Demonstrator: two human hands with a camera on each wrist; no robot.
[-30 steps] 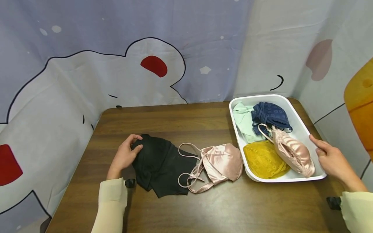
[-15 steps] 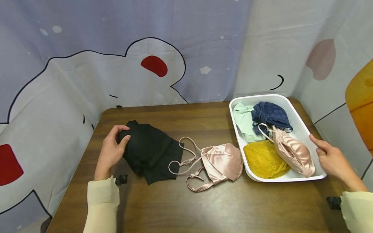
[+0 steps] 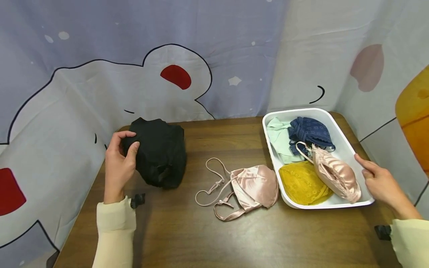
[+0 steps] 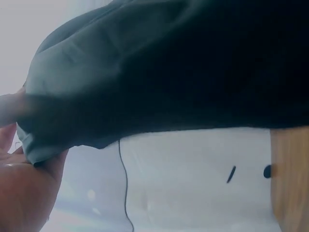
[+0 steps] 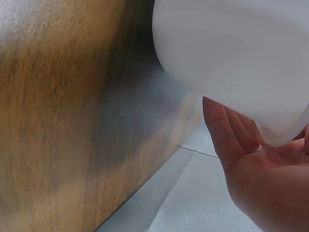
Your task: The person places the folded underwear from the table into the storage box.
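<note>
At the left of the head view, my left hand (image 3: 118,163) pinches the edge of a smooth black garment (image 3: 161,152) between thumb and fingers. The garment hangs lifted above the table, its lower part folded under. Seen from the left wrist, the black fabric (image 4: 145,72) fills most of the picture, with the fingers at its corner. On the right, my right hand (image 3: 382,182) grips the rim of a white plastic bin (image 3: 363,186). From the right wrist, the fingers (image 5: 219,128) reach under the bin's outer side while the thumb is mostly hidden.
A pink satin bra (image 3: 256,184) with loose straps lies on the wooden table (image 3: 218,238), just left of the bin. Inside the bin are a mint green garment (image 3: 279,137), a navy bra (image 3: 310,132), a yellow lace garment (image 3: 303,184) and another pink bra (image 3: 335,173). Printed curtains (image 3: 241,48) surround the table.
My left hand has moved left and away from me, lifting the black garment off the table. It slid out from under the pink bra's straps, which shifted. The right hand stays on the bin.
</note>
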